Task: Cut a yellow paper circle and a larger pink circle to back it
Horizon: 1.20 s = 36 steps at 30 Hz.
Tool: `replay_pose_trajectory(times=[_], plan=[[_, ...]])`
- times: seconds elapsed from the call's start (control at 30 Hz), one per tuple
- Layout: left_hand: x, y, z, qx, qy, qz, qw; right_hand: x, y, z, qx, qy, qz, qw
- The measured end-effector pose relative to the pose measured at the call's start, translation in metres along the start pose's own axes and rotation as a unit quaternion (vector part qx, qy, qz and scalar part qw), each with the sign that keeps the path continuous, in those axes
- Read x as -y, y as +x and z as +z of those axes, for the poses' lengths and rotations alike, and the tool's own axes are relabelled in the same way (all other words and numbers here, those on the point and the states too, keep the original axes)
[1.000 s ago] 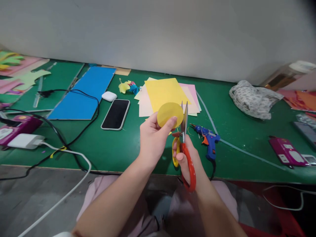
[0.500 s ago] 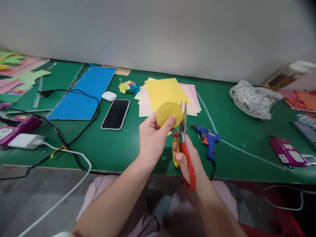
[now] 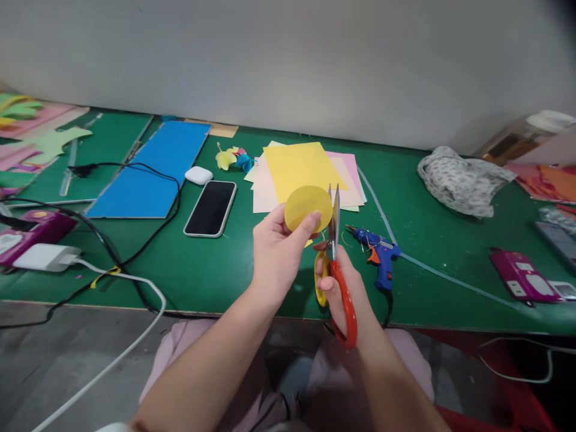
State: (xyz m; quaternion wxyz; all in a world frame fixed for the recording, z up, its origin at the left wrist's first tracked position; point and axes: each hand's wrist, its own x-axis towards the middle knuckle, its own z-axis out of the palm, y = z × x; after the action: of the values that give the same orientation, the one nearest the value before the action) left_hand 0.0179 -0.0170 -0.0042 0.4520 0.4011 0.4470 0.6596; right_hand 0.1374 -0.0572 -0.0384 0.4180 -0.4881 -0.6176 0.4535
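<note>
My left hand (image 3: 281, 249) pinches a round yellow paper disc (image 3: 306, 204), thumb on top and fingers mostly hidden beneath. Its right edge is beside the slightly parted blades of a pair of scissors (image 3: 345, 309) with one red and one yellow handle. Those handles are in my right hand (image 3: 348, 282), thumb through the red loop and fingers at the yellow one. Beyond the disc lies a stack of coloured sheets with a yellow sheet (image 3: 301, 165) on top. To the right of the scissors rests a blue glue gun (image 3: 382, 258).
On the green table (image 3: 432, 264), a phone (image 3: 210, 209), a white case (image 3: 198, 175) and a blue board (image 3: 155, 171) lie left, with black and white cables. Paper flowers (image 3: 226, 158) sit behind. A patterned cloth (image 3: 459, 180) and purple power strip (image 3: 524, 276) are right.
</note>
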Motion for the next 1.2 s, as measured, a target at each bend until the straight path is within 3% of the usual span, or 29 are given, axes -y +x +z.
replay_pose_trajectory(times=[0.9, 1.2], plan=[[-0.004, 0.006, -0.005, 0.018, 0.002, 0.003, 1.0, 0.007, -0.001, 0.0, -0.005, 0.0, 0.022, 1.0], [-0.01, 0.01, -0.012, 0.042, 0.041, -0.013, 0.998, 0.002, -0.001, -0.001, -0.021, 0.068, 0.027, 0.997]])
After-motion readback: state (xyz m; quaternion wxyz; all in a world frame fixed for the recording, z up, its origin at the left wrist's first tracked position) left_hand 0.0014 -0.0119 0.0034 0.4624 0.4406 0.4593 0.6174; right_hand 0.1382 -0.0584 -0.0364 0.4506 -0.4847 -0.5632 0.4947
